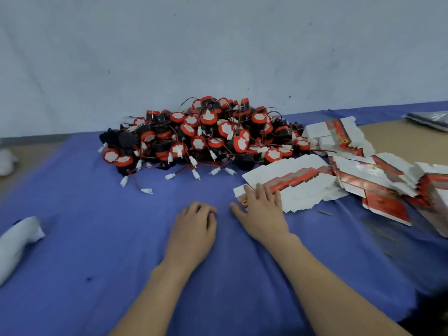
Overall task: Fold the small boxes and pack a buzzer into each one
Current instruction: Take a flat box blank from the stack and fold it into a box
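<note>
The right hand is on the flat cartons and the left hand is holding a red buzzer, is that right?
Not quite. The left hand holds none of the buzzers; it rests empty on the blue cloth, as the head view shows. The right hand is indeed on the flat cartons.

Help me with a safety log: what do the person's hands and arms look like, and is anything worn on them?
Both the left hand and the right hand are bare, with no gloves. The forearms are bare too: no sleeves, watch or bracelet show in this view. I cannot make out any ring.
</note>
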The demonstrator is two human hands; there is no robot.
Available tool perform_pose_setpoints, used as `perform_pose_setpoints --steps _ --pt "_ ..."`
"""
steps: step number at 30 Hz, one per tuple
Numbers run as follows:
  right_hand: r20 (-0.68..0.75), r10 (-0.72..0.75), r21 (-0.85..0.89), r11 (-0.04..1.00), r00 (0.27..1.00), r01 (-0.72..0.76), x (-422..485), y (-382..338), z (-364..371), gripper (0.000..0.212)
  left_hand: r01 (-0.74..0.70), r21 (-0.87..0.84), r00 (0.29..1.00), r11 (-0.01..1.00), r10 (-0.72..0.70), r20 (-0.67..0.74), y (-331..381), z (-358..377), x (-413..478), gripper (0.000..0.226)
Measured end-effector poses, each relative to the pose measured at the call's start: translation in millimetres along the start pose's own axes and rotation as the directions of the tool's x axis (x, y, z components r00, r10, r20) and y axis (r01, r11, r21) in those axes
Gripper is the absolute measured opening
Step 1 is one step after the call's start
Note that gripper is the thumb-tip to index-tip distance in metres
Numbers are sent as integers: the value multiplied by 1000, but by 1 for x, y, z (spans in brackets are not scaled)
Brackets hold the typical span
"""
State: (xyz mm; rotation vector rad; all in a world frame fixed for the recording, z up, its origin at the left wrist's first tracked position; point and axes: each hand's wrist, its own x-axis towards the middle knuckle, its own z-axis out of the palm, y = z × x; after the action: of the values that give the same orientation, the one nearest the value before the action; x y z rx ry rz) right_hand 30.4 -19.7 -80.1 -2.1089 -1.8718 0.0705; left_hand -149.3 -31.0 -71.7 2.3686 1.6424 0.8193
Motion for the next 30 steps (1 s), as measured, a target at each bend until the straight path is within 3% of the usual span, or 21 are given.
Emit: perform_pose_setpoints --steps 5,9,12,14,16,18,21,23,25,27,30 --pt "-164 -38 -22 999 986 35 -6 -3 0 53 13 -46 1000 999 -14 -22 -1 1 -1 22" --pt "-207 -94 -22 996 974 91 -14 -6 -7 44 12 -146 999 989 -17 -34 -3 1 -3 22" --pt "-188 -194 205 951 963 231 -18 -6 -13 37 -4 -232 999 973 -6 -39 -2 -3 -5 25" --pt "-249 -224 376 874 942 307 -25 -7 -16 35 -57 -219 998 974 58 -1 -2 -5 -6 36" --pt "-415 -169 339 883 894 324 -30 -5 -17 35 -96 -211 994 973 105 35 -1 -7 -7 49" --pt "-487 -19 249 955 873 161 -29 -2 -20 36 -114 -204 992 972 122 28 0 -8 -8 53" --pt "-311 115 172 983 944 -63 -25 -3 -24 42 -163 -165 986 973 165 1 1 -12 -12 51" --pt "-248 81 101 993 965 -57 -25 -4 -23 43 -217 -112 976 970 217 -11 -1 -16 -17 46" --pt "-276 52 97 995 960 -26 -25 -4 -24 41 -249 -119 968 961 249 -14 -4 -19 -21 37" --pt "-286 36 106 994 958 -6 -23 -4 -24 41 -244 -150 965 958 255 62 -4 -19 -22 32" --pt "-228 -33 135 989 973 65 -23 -5 -21 40 -205 -109 938 973 227 263 -5 -14 -23 60"
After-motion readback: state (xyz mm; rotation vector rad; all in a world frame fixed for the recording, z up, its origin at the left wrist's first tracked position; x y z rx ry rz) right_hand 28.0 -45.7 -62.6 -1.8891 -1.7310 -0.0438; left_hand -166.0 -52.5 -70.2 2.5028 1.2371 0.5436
